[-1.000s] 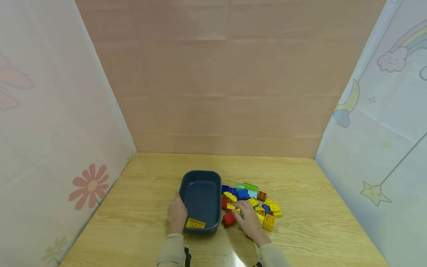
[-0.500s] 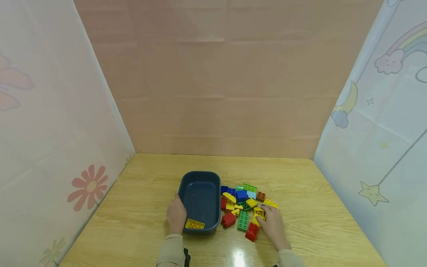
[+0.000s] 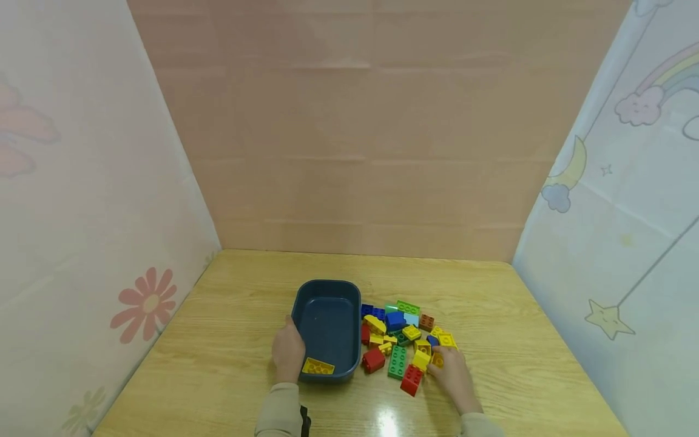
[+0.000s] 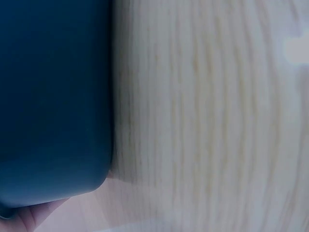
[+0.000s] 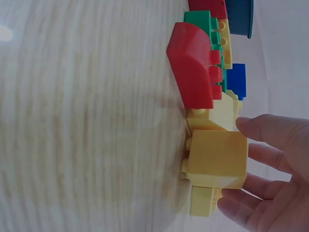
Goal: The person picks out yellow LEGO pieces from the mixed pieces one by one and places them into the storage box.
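My left hand (image 3: 288,352) grips the left side of a dark blue plastic tub (image 3: 358,328), whose outer wall fills the left of the left wrist view. A yellow toy brick (image 3: 318,366) lies at the near end inside the tub. At the right of the brick pile, my right hand (image 3: 454,377) has its thumb and fingers round a square yellow brick (image 5: 217,159). In the right wrist view the thumb is at its upper corner and the fingers pass behind it. A red curved brick (image 3: 412,380) and a yellow brick (image 3: 421,360) lie just left of that hand.
Several loose bricks lie right of the tub, among them a green brick (image 3: 397,362), a red brick (image 3: 374,360), a blue brick (image 3: 395,320) and a brown brick (image 3: 427,321). Printed sheets stand at both sides of the wooden table (image 3: 262,273).
My right hand has moved right from over the middle of the pile, then slightly nearer, onto the square yellow brick. The left hand and the tub stay in place.
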Demonstrator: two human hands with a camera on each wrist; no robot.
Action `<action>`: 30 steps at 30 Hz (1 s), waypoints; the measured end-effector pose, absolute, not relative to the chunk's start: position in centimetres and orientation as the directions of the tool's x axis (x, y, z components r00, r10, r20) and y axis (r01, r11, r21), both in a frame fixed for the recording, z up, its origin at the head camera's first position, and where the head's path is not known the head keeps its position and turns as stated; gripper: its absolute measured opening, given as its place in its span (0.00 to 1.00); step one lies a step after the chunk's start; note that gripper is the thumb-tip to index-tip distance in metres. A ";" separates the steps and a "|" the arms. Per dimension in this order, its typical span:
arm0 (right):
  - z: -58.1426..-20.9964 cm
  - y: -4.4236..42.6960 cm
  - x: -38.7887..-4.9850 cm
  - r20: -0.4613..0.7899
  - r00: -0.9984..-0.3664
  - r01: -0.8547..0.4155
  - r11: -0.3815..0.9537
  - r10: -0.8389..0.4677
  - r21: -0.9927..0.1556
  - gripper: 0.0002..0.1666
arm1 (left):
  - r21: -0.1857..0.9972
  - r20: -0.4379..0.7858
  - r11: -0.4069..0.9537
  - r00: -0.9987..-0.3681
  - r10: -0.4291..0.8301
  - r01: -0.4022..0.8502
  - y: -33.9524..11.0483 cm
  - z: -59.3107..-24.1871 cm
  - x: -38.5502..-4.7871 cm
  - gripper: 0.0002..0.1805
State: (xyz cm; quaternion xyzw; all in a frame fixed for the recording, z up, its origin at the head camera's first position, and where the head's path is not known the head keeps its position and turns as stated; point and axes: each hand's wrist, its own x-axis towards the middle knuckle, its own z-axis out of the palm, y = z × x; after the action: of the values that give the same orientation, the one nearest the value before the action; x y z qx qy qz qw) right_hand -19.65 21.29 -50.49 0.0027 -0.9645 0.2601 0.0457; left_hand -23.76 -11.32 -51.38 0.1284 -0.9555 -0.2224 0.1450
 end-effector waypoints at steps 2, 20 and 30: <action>-50.7 21.4 -19.6 0.086 -0.996 -0.027 0.865 0.019 -0.501 0.22 | 0.457 0.216 0.871 -0.927 -0.306 -0.181 -11.3 -51.3 -23.7 0.25; -50.2 20.6 -19.2 0.165 -0.986 -0.052 0.881 0.030 -0.470 0.20 | 0.454 0.243 0.875 -0.922 -0.302 -0.167 -11.3 -51.1 -23.7 0.23; -49.3 19.7 -18.8 0.240 -0.970 -0.084 0.888 0.031 -0.453 0.22 | 0.444 0.250 0.880 -0.920 -0.300 -0.166 -11.3 -51.4 -23.8 0.23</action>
State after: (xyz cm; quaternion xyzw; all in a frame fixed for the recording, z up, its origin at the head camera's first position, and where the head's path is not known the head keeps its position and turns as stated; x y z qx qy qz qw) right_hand -18.78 19.67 -49.29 0.0136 -0.9639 0.2365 0.1213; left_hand -23.75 -11.31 -51.39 0.1220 -0.9567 -0.2121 0.1578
